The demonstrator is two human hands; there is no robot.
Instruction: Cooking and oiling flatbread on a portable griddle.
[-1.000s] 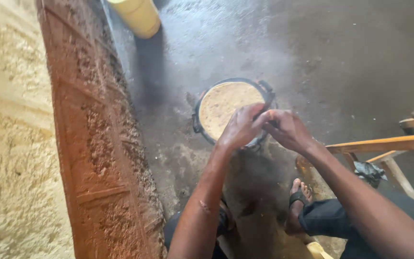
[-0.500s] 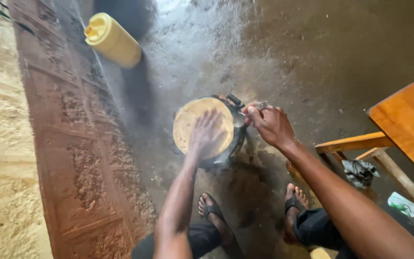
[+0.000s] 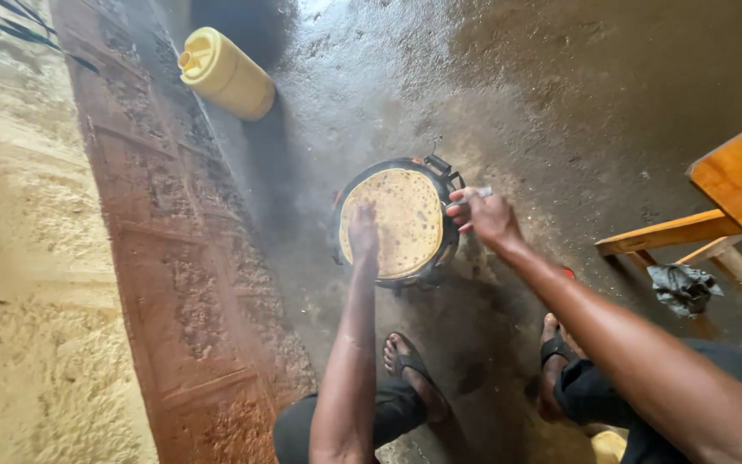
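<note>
A round pale flatbread [image 3: 398,215] with brown spots lies on a black round pan [image 3: 436,179] that stands on the dark concrete floor. My left hand [image 3: 362,234] rests flat on the flatbread's left side, fingers stretched forward. My right hand [image 3: 484,216] hovers at the pan's right rim and pinches a small light object between its fingertips; what the object is cannot be told. My feet in sandals [image 3: 410,361] stand on the floor just below the pan.
A yellow plastic jerrycan [image 3: 227,73] lies on its side at the back left. A reddish wooden door [image 3: 165,249] and a rough pale wall [image 3: 19,275] run along the left. A wooden bench [image 3: 736,193] stands at the right, with a crumpled dark rag [image 3: 684,288] beneath.
My two hands, together at the pan's near rim a second ago, have parted. The left now lies on the flatbread, the right has moved to the right rim. The view has shifted.
</note>
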